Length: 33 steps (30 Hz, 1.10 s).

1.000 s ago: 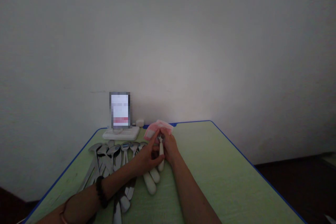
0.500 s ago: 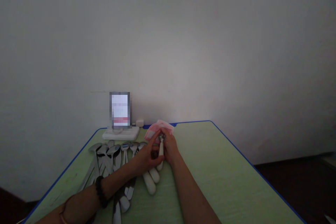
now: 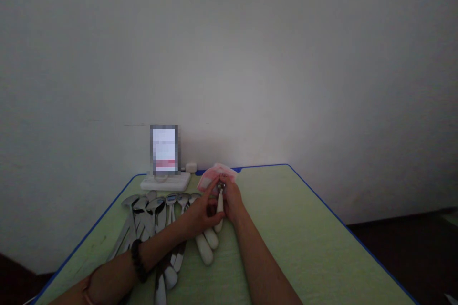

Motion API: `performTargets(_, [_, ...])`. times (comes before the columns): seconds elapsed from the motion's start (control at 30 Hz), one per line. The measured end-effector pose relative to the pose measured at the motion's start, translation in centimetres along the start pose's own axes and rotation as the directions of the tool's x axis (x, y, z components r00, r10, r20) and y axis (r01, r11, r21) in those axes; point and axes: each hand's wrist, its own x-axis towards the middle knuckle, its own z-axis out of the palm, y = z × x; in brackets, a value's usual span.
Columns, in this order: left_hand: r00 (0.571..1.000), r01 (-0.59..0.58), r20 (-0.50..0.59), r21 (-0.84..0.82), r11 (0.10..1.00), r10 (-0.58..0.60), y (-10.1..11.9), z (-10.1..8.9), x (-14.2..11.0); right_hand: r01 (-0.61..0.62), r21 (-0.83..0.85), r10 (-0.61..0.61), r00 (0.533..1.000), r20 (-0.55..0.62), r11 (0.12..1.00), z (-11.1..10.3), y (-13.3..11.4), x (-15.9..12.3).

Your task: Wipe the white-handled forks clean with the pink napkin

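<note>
My left hand [image 3: 202,214] grips a white-handled spoon [image 3: 220,201] upright, thumb and fingers around the handle. The spoon's metal head is largely covered by my fingers, so its exact shape is hard to see. Against that head my right hand [image 3: 232,199] presses a pink-and-white cloth [image 3: 217,171], which fans out behind both hands. Under my left forearm lie several metal spoons [image 3: 156,205] and other utensils, bowls toward the wall. White handles [image 3: 204,250] of more utensils stick out below my left hand.
A device with a lit, blurred screen [image 3: 165,150] stands on a white base [image 3: 165,182] at the back left. Beside it sits a small white plug [image 3: 191,167]. The green table [image 3: 304,238] has a blue edge, and a grey wall rises behind it.
Almost nothing differs. Both hands stay in the same place on the spoon and cloth, and the whole view has shifted very slightly.
</note>
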Motion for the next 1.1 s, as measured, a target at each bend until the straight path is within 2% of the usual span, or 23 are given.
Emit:
performTargets(0.2, [0.999, 0.011, -0.046, 0.034, 0.999, -0.009, 0.73, 0.10, 0.00, -0.047, -0.015, 0.047, 0.999, 0.020, 0.999, 0.10, -0.06, -0.28])
performTargets(0.43, [1.000, 0.012, -0.016, 0.051, 0.999, -0.012, 0.22, 0.01, 0.03, -0.002, -0.049, 0.002, 1.000, 0.004, 0.999, -0.18, 0.17, -0.05])
performTargets(0.63, [0.999, 0.008, -0.035, 0.074, 0.997, -0.006, -0.12, 0.00, 0.05, -0.041, -0.093, 0.042, 0.999, 0.012, 0.995, -0.53, 0.44, 0.26])
performTargets(0.87, [0.999, 0.028, -0.035, 0.118, 0.993, -0.024, 0.06, -0.08, 0.05, -0.075, -0.121, 0.080, 0.996, 0.043, 0.990, 0.07, -0.14, -0.55])
performTargets(1.1, [0.999, -0.001, -0.034, 0.149, 0.989, 0.006, 0.38, -0.02, -0.05, -0.031, -0.090, 0.031, 0.999, 0.007, 0.995, -0.35, 0.24, 0.05])
